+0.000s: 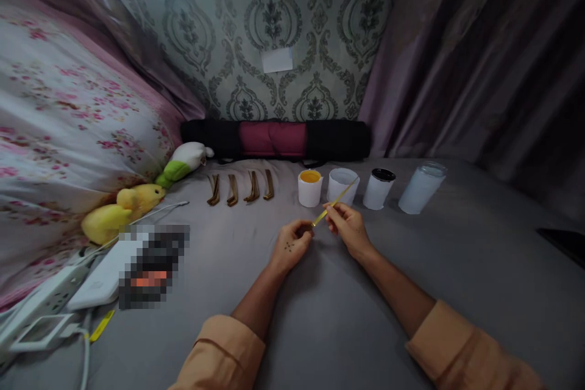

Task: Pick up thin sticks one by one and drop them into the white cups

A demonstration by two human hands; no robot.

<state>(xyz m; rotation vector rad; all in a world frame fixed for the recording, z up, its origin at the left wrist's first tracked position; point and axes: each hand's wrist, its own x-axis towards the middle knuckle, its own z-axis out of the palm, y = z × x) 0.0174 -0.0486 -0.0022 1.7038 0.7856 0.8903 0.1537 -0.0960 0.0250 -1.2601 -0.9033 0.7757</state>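
My right hand [348,226] pinches a thin yellow paintbrush [336,200], its far end slanting up to the right. The brush's lower end reaches the fingertips of my left hand [292,244]. My left fingers are curled together, and whatever they hold is too hidden to name. Just beyond the hands stands a white-wrapped cup of yellow-orange paint [309,189]. Beside it is a wider whitish cup [340,186], partly behind the brush. Further right are a white-wrapped cup with dark contents [379,190] and a taller wrapped glass jar [421,190].
Several bundles of bent, brass-coloured strips [232,190] lie in a row on the grey sheet [320,329]. A black and maroon roll [274,139] lies along the wall. Yellow plush toys [109,219], a white power bank [107,277] and a power strip [55,298] are at left.
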